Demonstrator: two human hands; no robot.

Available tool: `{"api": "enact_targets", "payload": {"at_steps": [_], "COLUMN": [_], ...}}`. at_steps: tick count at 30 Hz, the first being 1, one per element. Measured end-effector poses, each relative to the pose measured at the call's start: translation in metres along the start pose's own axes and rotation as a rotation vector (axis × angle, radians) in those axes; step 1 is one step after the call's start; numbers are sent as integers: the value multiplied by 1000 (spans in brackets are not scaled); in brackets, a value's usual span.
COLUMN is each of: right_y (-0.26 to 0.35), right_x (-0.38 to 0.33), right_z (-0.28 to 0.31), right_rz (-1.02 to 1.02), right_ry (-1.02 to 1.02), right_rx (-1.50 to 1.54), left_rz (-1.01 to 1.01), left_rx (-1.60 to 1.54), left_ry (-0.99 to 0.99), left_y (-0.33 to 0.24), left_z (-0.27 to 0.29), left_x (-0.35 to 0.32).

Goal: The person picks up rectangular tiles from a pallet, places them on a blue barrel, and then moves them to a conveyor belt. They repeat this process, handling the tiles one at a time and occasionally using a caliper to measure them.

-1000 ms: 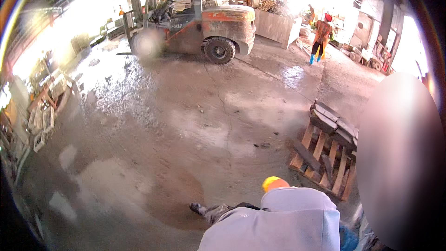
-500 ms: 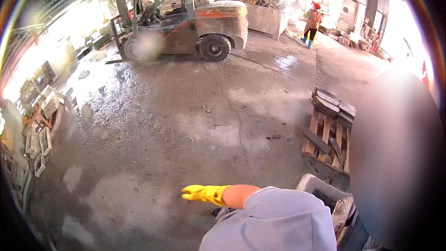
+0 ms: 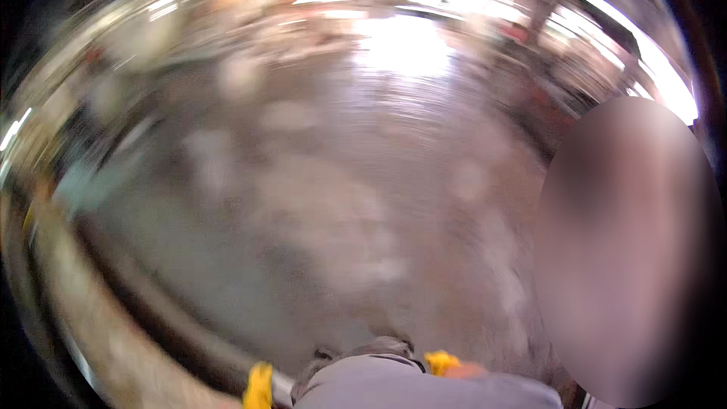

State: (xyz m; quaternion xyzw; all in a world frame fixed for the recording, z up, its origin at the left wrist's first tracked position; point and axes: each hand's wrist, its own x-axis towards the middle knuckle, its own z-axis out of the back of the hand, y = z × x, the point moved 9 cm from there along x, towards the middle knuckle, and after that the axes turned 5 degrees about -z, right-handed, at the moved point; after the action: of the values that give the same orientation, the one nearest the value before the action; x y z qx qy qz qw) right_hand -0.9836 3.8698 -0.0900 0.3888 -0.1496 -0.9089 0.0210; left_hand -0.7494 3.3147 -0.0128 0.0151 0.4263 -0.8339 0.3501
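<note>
My left hand point(image 3: 258, 387), in a yellow rubber glove, shows at the lower edge. It is nearest to the end of a long pale ledge on the left; whether it touches the ledge I cannot tell. My right hand point(image 3: 441, 363), gloved in yellow too, is close against the front of my grey-lilac clothing point(image 3: 401, 388). Motion smears the fingers of both hands, and nothing held can be made out. Beyond my clothing the tips of my dark shoes point(image 3: 390, 346) show on the floor.
The long pale ledge point(image 3: 129, 333) runs along the lower left, with a dark band beside it. Ahead lies a wet grey concrete floor point(image 3: 326, 204). Blurred dark shapes point(image 3: 545, 110) stand at the upper right. A smeared oval hides the right side.
The view has swung round: the forklift, pallet and far worker no longer show clearly, and the ledge has appeared at left. Both gloves now show low down, where one outstretched gloved hand was seen before.
</note>
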Motion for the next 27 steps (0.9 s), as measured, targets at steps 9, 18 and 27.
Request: {"api": "enact_targets", "payload": {"at_steps": [9,18,27], "right_y": [358,576,814], "right_x": [107,207,281], "right_z": [-88,-99,-178], "right_rz": [396,590,1005], "right_ry": [253,312,311], "right_rx": [-312,-712,-1300], "left_rz": [138,379,972], "left_rx": [-53,118,825], "left_ry": [-526,-1147,-1401], "left_y": [116,177,256], "left_z": [247,460,571], "left_x": [-20,-71,-168]}}
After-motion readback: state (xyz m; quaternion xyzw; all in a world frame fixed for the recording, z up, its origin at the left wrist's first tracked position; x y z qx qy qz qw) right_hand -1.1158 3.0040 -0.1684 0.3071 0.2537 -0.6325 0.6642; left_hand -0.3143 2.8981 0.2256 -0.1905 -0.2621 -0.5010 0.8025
